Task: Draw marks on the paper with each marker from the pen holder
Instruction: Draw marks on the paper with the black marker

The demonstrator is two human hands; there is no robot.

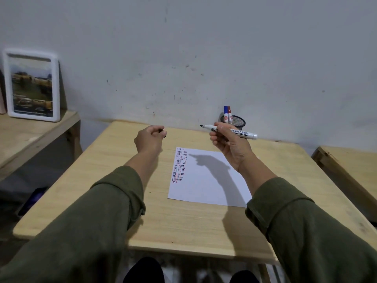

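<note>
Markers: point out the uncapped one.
The black-tipped marker held in the right hand above the paper is uncapped. The blue-capped marker and red-capped marker stand capped in the pen holder.

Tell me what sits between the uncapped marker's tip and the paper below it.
Nothing: in the head view, the marker in the right hand hangs over the paper; only its shadow lies there.
</note>
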